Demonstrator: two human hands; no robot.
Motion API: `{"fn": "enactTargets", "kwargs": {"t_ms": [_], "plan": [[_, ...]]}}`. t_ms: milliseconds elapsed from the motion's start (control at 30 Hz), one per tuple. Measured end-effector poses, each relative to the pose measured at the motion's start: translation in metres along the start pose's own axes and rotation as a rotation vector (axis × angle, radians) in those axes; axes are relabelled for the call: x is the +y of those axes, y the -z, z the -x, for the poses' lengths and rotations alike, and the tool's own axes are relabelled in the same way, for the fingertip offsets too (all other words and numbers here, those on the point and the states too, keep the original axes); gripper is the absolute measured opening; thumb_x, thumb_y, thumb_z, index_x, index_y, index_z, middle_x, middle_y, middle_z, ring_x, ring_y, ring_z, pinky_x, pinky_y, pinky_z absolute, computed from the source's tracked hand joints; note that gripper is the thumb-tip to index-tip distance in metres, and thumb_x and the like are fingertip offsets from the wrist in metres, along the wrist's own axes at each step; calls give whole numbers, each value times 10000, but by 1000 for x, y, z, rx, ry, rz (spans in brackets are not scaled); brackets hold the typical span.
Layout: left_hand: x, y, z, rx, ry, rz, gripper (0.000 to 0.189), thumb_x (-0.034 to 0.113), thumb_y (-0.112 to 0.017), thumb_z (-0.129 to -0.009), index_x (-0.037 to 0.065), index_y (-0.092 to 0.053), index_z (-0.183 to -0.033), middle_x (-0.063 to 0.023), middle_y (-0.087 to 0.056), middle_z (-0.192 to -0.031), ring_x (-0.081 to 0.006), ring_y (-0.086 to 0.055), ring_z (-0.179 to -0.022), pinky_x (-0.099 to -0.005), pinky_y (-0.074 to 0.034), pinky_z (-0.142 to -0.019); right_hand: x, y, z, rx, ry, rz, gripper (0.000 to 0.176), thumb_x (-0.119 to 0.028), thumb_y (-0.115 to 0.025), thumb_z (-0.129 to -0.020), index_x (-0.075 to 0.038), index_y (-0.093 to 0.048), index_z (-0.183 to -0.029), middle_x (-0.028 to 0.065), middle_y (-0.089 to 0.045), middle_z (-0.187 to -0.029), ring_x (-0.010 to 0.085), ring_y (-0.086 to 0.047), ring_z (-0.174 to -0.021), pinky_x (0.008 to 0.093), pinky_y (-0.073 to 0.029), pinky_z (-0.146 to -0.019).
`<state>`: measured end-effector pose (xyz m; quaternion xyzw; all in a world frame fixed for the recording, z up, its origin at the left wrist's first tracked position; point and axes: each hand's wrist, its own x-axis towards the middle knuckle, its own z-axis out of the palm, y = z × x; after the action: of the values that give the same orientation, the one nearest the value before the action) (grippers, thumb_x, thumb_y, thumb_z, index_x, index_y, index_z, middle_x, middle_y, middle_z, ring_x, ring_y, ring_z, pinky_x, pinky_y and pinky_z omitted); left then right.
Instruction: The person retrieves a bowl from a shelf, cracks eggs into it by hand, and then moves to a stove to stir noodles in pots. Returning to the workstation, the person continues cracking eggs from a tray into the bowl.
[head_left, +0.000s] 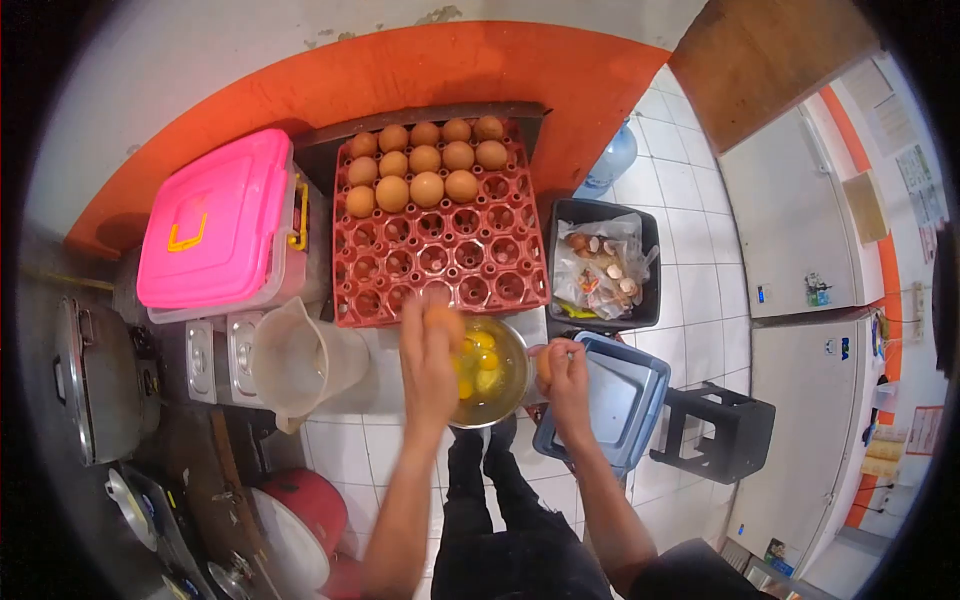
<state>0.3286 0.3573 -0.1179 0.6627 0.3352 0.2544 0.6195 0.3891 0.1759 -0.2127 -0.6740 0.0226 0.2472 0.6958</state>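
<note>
My left hand (425, 365), a little blurred, is closed around a brown egg (446, 324) over the left edge of a metal bowl (523, 385). Inside the bowl lie several raw yolks (486, 360) in clear egg white. Just past the bowl's right rim, my right hand (570, 390) grips another brown egg (544, 364); fingers cover part of it, so whether its shell is whole does not show. Behind the bowl stands a red plastic egg tray (450, 258), with brown eggs (426, 189) in its far rows and bare hollows in the near ones.
A black bin (645, 290) with a bag of eggshells stands right of the tray. Blue-grey plastic containers (600, 400) sit below it, beside a black stool (720, 430). On the left are a translucent jug (300, 360) and a pink-lidded box (215, 220).
</note>
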Motion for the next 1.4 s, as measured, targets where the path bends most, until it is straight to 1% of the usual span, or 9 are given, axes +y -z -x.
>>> {"fn": "enactTargets", "kwargs": {"t_ms": [33,133,167,400,633,800,933,1067,1400], "plan": [[-32,4,30,36,80,22,368,219,-398,-995,-22,-520,-1246,-125,-544,-1222,-214,-565,-1081,-326,-493,-886,13,-2,4,-2,63,201,373,-366,-488,-1065,-27,-502,-1219,113,-604,-1082,170,-559,-1013,304,-456,-912],[-80,9,68,155,303,251,342,186,-389,-994,2,-507,-1257,-118,-518,-1251,-222,-553,-1096,-321,-478,-911,13,-28,18,-6,184,193,404,-419,-446,-1075,-60,-491,-1254,89,-589,-1117,111,-551,-882,236,-480,-737],[-86,8,74,191,376,356,338,180,-387,-994,8,-502,-1262,-118,-510,-1258,-229,-546,-1106,-323,-468,-933,5,-37,25,14,234,217,432,-419,-446,-1074,-43,-478,-1285,110,-530,-1213,161,-544,-1011,281,-467,-874],[-78,0,80,86,244,41,327,224,-388,-1026,28,-469,-1275,-177,-505,-1259,-300,-491,-1208,-380,-377,-1054,2,-46,27,-72,255,348,409,-329,-472,-1066,4,-500,-1301,177,-565,-1241,271,-547,-1162,357,-411,-1026],[-93,-5,89,32,204,34,324,208,-416,-1010,32,-468,-1277,-155,-532,-1173,-249,-538,-1046,-340,-428,-963,21,-51,33,-223,388,507,392,-342,-490,-1064,-31,-506,-1301,121,-561,-1170,209,-547,-1065,309,-458,-925],[-89,6,83,38,316,170,314,187,-458,-1006,34,-455,-1280,-126,-550,-1124,-194,-553,-887,-302,-467,-838,13,-40,24,-101,144,329,330,-279,-560,-1030,-23,-547,-1237,100,-642,-1048,209,-625,-923,310,-502,-836],[-105,16,77,-73,388,480,254,119,-460,-1024,53,-478,-1269,-149,-536,-1230,-209,-607,-1040,-334,-517,-846,0,-14,6,-239,-123,250,279,-216,-675,-953,-7,-599,-1122,81,-681,-974,174,-653,-845,290,-520,-758],[-105,26,68,-270,521,618,250,161,-512,-1040,41,-506,-1259,-150,-584,-1213,-219,-644,-1024,-347,-549,-845,-6,-2,-11,-564,220,513,245,-156,-736,-900,-54,-654,-1108,50,-668,-925,95,-633,-675,232,-513,-593],[-95,27,67,-484,510,464,355,137,-645,-984,12,-546,-1301,-140,-625,-1255,-165,-675,-999,-295,-577,-824,-17,-8,-14,-708,153,577,384,-129,-761,-801,-71,-709,-1177,36,-683,-845,85,-617,-566,240,-508,-472]]}}
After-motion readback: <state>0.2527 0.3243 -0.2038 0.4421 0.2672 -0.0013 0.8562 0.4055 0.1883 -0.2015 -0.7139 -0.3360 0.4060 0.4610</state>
